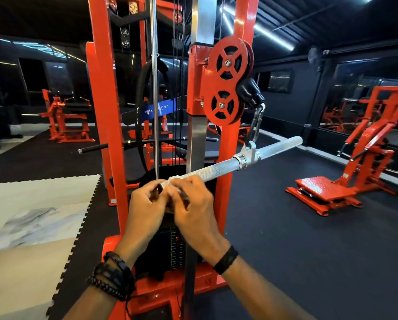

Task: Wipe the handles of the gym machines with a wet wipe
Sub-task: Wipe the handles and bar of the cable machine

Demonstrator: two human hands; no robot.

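Standing upright at centre: red cable machine frame [225, 158], double pulley [225, 82] mounted at head height. Hanging from chain [255, 128]: knurled steel bar handle [218, 172], tilting down toward the viewer. Gripping the bar's near end: left hand [144, 204], fingers curled. Pinching white wet wipe [173, 182] against the same end: right hand [193, 204].

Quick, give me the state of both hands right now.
Left hand: closed, fingers curled at the near end of the bar handle.
Right hand: closed, pinching the white wet wipe against that bar end.
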